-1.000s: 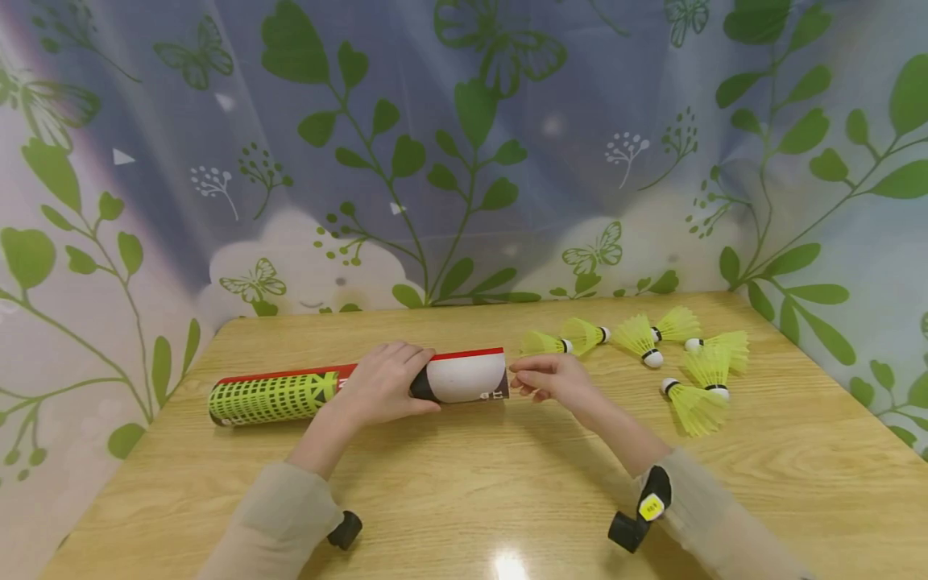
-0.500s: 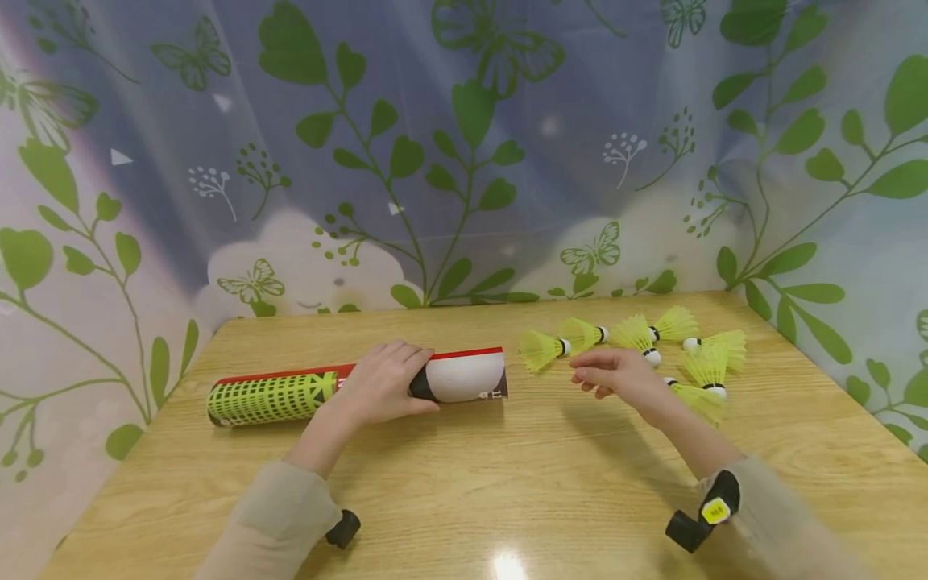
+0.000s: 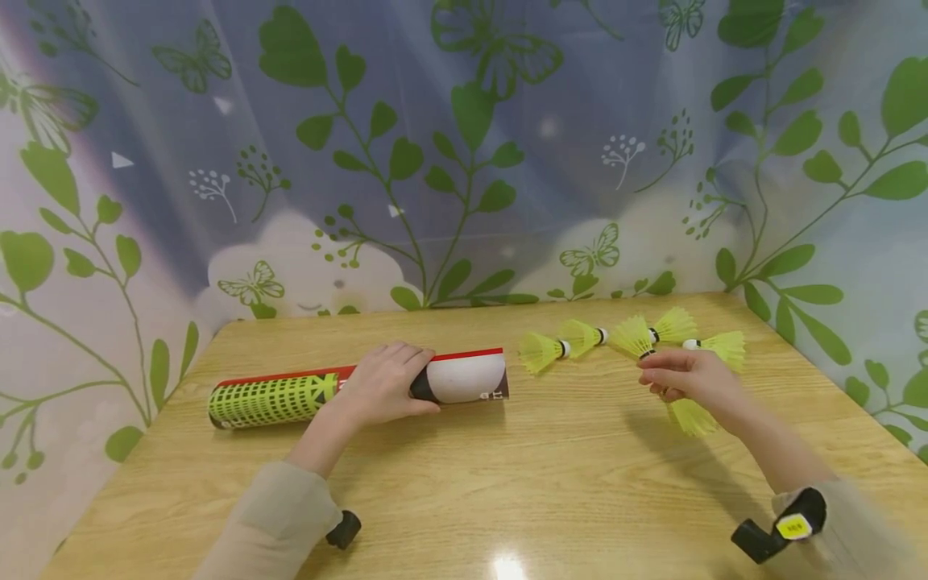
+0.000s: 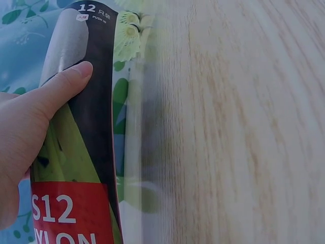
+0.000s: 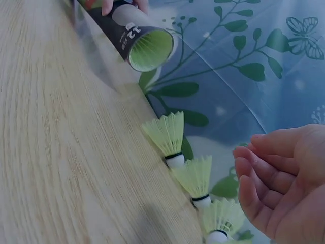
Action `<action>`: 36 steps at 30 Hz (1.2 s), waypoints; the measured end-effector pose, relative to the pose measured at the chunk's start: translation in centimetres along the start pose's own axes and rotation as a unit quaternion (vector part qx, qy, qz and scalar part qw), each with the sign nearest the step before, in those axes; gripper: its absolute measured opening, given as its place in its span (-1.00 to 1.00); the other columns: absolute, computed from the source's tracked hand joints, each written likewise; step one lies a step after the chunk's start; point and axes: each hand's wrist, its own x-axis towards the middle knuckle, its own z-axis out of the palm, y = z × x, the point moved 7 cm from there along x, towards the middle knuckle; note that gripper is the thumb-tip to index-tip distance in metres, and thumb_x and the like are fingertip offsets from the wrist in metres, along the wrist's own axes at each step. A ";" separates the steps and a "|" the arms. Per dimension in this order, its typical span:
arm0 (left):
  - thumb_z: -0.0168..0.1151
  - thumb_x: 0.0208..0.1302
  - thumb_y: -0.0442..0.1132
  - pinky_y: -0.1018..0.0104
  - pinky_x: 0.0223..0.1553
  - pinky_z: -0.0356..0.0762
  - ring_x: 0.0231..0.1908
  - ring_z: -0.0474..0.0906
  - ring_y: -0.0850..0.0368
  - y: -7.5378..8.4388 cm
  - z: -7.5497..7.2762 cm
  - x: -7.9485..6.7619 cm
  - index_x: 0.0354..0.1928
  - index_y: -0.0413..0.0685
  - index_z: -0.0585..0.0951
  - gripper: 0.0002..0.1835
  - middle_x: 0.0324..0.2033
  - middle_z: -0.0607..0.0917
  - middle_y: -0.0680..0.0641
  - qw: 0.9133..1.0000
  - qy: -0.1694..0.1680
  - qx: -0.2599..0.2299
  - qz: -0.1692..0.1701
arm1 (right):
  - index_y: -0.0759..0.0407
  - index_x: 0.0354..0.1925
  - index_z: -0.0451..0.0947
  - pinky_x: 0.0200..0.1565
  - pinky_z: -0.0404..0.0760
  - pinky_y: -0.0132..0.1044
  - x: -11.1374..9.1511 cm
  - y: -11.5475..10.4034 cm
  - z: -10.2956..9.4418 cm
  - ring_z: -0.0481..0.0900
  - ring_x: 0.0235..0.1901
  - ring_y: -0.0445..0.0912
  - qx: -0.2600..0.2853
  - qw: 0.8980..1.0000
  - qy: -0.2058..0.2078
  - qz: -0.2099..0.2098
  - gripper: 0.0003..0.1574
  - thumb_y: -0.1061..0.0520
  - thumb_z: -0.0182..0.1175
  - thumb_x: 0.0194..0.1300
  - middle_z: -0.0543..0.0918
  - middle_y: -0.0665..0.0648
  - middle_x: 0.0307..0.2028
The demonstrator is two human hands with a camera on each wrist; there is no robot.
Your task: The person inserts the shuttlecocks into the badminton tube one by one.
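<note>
Behind everything we see the leaf-and-butterfly cloth (image 3: 464, 185), hanging past the far edge of the wooden tabletop (image 3: 435, 499), on which the work is spread. Next in size is the printed tube (image 3: 464, 377), lying on its side on the left half, its open mouth turned right; we judge that this keeps the opening within easy reach of the other side. In the right wrist view, yellow-green ribbing (image 5: 151, 49) shows inside that mouth. Our left hand (image 3: 387, 383) lies over the tube's middle, thumb along the near side and fingers wrapped over the top, grasping it, presumably because a round body could roll or slide. Our right hand (image 3: 685, 379) hovers among the loose pieces, its fingers loosely bent and bearing nothing, apparently close to a shuttlecock (image 3: 632, 332) whose skirt points away from us. Smallest are the other yellow shuttlecocks: a nearer-to-the-tube pair (image 3: 538, 352) with skirts facing left, two more at the back right (image 3: 674, 325) (image 3: 725, 348), and one (image 3: 692, 417) partly hidden under the right hand; whether another lies behind it we cannot tell.
</note>
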 end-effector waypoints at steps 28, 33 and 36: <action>0.41 -0.14 0.23 0.10 -0.03 0.45 -0.08 0.50 -0.02 -0.3 0.1 -0.2 0.06 -0.19 0.55 -0.21 -0.09 0.62 -0.10 1.000 0.003 -0.001 -0.004 | 0.60 0.18 0.23 -0.26 0.59 -0.27 -4.4 5.6 -7.5 0.49 -0.26 -0.48 -0.127 0.991 0.021 0.027 -0.30 0.06 0.10 0.34 0.47 0.46 0.05; 0.40 -0.14 0.23 0.10 -0.03 0.45 -0.08 0.51 -0.01 -0.3 0.1 -0.2 0.06 -0.18 0.55 -0.21 -0.09 0.62 -0.10 1.000 0.001 0.000 -0.006 | 0.58 0.18 0.24 -0.29 0.58 -0.26 -4.4 6.2 -6.8 0.49 -0.28 -0.45 -0.152 0.988 0.002 0.029 -0.33 0.10 0.12 0.32 0.49 0.47 0.00; 0.40 -0.14 0.23 0.11 -0.03 0.45 -0.09 0.51 -0.01 -0.2 0.1 -0.2 0.05 -0.18 0.55 -0.21 -0.09 0.62 -0.10 1.000 0.003 0.002 -0.004 | 0.56 0.16 0.28 -0.32 0.57 -0.27 -4.2 6.4 -6.4 0.49 -0.31 -0.44 -0.172 0.985 0.006 0.025 -0.35 0.11 0.14 0.30 0.53 0.44 -0.05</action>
